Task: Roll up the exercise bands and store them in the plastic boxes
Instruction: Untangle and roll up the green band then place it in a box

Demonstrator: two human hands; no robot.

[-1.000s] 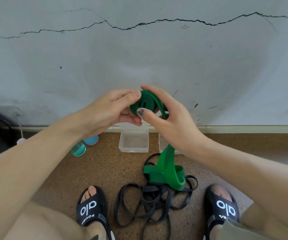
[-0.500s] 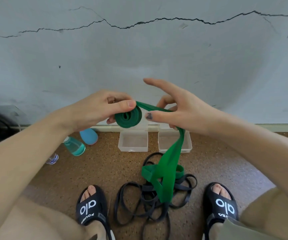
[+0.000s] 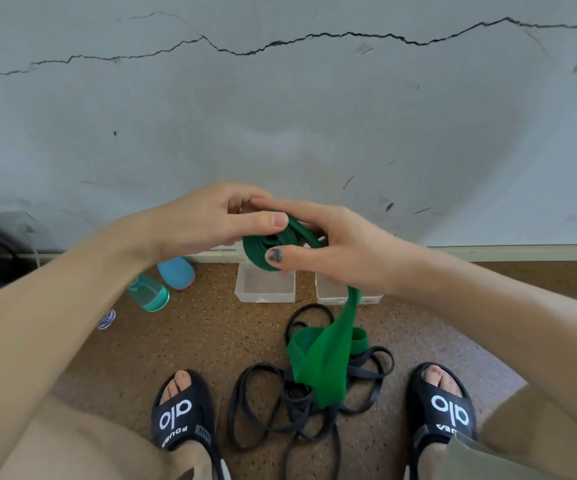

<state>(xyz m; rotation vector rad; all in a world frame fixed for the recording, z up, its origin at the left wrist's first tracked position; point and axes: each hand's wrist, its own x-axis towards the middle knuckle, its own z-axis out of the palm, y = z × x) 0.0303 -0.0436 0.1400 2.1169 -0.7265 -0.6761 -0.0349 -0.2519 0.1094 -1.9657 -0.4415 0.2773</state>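
Above two plastic boxes [image 3: 266, 288], both hands, left [image 3: 210, 223] and right [image 3: 332, 247], pinch the half-rolled green band [image 3: 269, 245].

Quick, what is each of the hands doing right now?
Left hand: closed, pinching the rolled part of the green band.
Right hand: closed on the same roll; the loose tail hangs below it.

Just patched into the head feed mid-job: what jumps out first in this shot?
Centre frame, the left hand and right hand pinch a half-rolled bright green flat exercise band, its loose tail hanging down to the brown speckled floor. Beneath it lies a tangled heap of thin black bands between two black sandals. Two clear plastic boxes sit open by the wall, which carries a long jagged crack.
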